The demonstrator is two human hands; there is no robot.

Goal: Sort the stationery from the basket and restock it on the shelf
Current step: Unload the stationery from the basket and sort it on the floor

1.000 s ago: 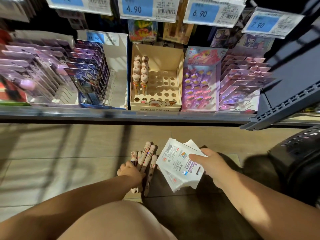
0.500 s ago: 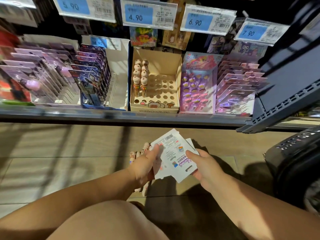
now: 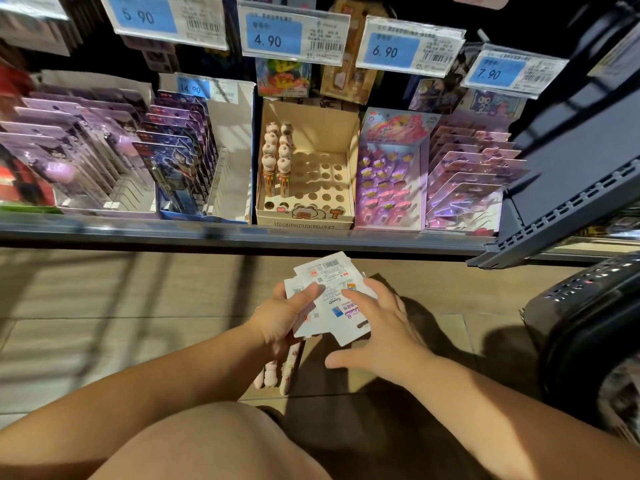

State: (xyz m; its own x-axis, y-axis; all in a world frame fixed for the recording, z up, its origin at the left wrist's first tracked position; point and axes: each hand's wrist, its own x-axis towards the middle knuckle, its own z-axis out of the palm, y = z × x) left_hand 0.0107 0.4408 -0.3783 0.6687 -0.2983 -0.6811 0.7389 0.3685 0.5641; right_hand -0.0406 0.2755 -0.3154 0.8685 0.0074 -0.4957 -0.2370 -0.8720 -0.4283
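Below shelf (image 3: 242, 233): L hand (image 3: 280, 317) grips flat packets (image 3: 332, 292), pens (image 3: 277, 372); R hand (image 3: 384, 327) atop.

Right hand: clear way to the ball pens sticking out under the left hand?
Probably yes. The ball pens hang uncovered below the left hand. The right hand is open beside them, its fingers only resting on the white packets.

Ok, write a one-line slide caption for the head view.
The left hand holds white packets and pens, right hand resting on the packets, below a shelf with a mostly empty pen box.
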